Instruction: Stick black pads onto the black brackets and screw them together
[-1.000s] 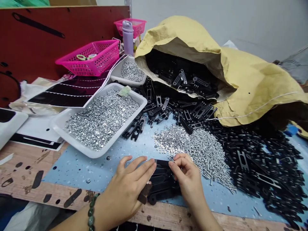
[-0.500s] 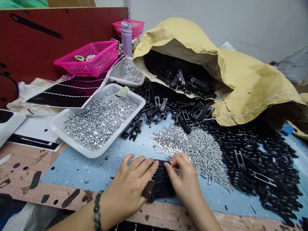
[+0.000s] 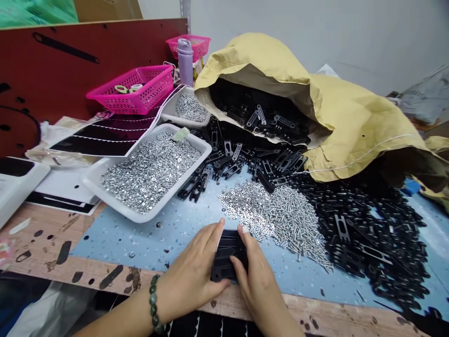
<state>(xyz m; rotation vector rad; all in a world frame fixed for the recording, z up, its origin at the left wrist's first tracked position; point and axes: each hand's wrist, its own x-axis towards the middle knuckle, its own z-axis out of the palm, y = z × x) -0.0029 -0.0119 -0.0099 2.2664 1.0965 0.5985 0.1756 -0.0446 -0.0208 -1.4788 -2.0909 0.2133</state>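
Both my hands press in on a small stack of flat black plastic parts [image 3: 227,255] at the front of the blue mat. My left hand [image 3: 196,274], with a green bead bracelet on the wrist, cups the stack's left side, fingers straight and together. My right hand [image 3: 256,281] holds the right side, thumb at the near end. Just beyond the stack lies a loose heap of silver screws and nuts [image 3: 277,215].
A white tray of silver nuts [image 3: 115,201] stands at left, a smaller tray of screws [image 3: 168,110] behind it. A yellow sack [image 3: 351,117] spills black parts [image 3: 368,229] over the right side. Pink baskets [image 3: 135,91] and a purple bottle [image 3: 185,56] stand at the back.
My hands have drawn together round the black stack and squared it up. The right hand, which was pinching at its far edge, now lies along its side. The view shifted slightly.
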